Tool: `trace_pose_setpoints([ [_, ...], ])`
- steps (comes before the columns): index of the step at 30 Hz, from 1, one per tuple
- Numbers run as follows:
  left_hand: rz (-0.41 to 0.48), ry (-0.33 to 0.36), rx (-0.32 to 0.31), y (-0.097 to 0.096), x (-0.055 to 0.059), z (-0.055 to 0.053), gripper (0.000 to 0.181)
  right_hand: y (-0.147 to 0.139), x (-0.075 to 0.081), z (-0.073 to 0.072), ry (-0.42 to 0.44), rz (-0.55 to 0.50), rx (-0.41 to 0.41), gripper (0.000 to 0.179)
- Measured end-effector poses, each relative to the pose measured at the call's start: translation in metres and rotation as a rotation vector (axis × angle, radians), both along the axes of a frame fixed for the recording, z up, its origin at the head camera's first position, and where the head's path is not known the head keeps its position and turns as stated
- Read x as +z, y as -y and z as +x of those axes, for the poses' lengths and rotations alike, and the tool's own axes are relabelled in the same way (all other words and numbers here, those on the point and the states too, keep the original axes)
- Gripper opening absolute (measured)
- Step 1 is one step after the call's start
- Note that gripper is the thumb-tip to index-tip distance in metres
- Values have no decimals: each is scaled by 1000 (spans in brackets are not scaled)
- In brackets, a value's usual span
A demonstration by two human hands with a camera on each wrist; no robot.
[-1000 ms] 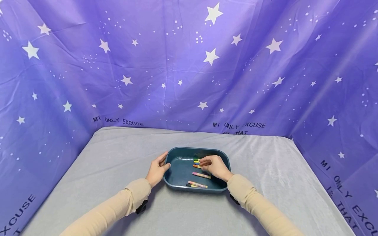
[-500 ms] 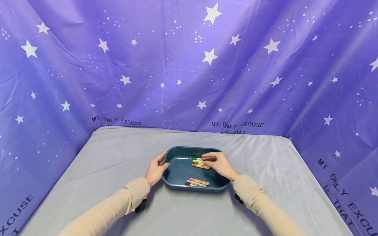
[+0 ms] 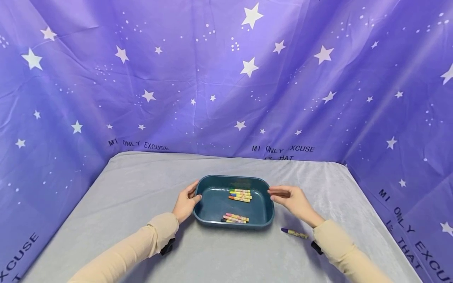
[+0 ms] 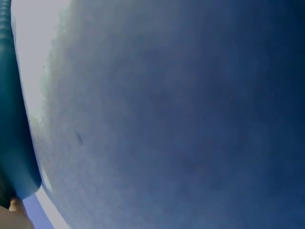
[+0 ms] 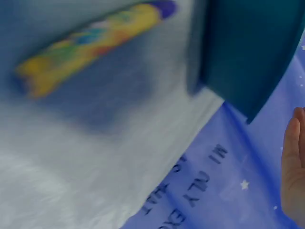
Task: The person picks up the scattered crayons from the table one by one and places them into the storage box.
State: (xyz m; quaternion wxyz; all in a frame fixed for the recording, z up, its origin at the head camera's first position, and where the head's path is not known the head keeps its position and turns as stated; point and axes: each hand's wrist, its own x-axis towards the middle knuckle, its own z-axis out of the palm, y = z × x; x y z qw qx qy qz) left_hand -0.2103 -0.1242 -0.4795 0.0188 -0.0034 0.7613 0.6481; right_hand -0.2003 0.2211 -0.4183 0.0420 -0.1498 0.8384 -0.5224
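Observation:
A dark teal plastic tray [image 3: 216, 210] sits on the cloth, its right wall [image 5: 252, 47] also showing in the right wrist view. My left hand [image 3: 185, 202] grips its left end, thumb over the rim; part of that hand [image 4: 18, 217] shows in the left wrist view. Inside, several crayons [image 3: 240, 195] with green, yellow, blue and orange tips lie side by side toward the back. Pink and black crayons [image 3: 236, 218] lie together along the front wall. My right hand [image 3: 295, 202], fingers extended, is at the right rim. Below it, a purple crayon [image 3: 294, 233] lies on the cloth.
Pale grey cloth [image 3: 148, 184] covers the table. A purple star-printed curtain [image 3: 198, 78] stands behind it and on both sides. Black bands sit at both wrists below the sleeves [image 3: 339, 247].
My right hand has moved right, out of the tray, revealing the purple crayon on the cloth. The pink crayon shifted forward against the front group. My left hand stays on the tray.

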Motion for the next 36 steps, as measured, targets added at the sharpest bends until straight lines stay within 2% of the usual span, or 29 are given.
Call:
trace_pose_setpoints([
  [7, -4, 4, 6, 1, -1, 1, 59, -28, -13, 17, -4, 27, -2, 34],
  [14, -7, 6, -6, 1, -2, -1, 59, -50, -32, 29, 13, 41, -39, 34],
  [19, -4, 8, -12, 0, -2, 0, 59, -61, -46, 36, 30, 47, 23, 33],
  [25, -7, -9, -7, -2, -1, 0, 58, -73, -53, 41, 57, 50, 89, 35],
  [31, -3, -7, -12, -1, -1, -1, 59, -77, -56, 44, 142, 53, 104, 41],
  [36, -6, -3, -5, 0, -2, -4, 59, -75, -59, 45, 160, 28, 109, 43],
])
